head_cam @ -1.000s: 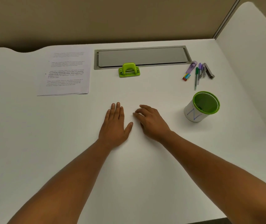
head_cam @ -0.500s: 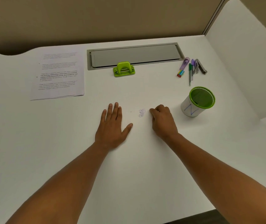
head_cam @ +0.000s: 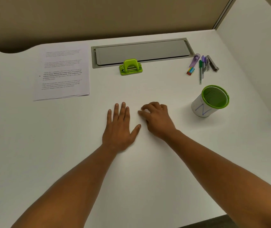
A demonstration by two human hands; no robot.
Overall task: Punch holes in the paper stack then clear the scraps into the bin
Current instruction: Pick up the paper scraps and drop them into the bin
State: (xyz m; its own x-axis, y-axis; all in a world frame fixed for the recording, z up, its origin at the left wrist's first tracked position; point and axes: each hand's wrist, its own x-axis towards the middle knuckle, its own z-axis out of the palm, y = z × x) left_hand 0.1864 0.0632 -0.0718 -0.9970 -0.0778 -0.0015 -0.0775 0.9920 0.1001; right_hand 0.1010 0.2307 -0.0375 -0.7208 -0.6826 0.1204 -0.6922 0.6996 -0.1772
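My left hand (head_cam: pixel 120 127) lies flat on the white desk, palm down, fingers together and thumb out. Just to its right, my right hand (head_cam: pixel 156 120) is curled with its fingertips on the desk, covering the spot where small paper scraps lay; the scraps are hidden under the fingers. The green mesh bin (head_cam: pixel 211 100) with a white wrap stands to the right of that hand. The printed paper stack (head_cam: pixel 64 71) lies at the far left. The green hole punch (head_cam: pixel 131 67) sits at the back centre.
A grey cable-tray lid (head_cam: pixel 141 52) is set into the desk behind the punch. Pens, a purple marker, an eraser and a stapler (head_cam: pixel 213 63) lie at the back right. A white partition (head_cam: pixel 254 55) rises along the right side.
My right hand has slid back left from beside the bin and curled over the small scraps that showed between the hands half a second ago. My left hand stays flat.
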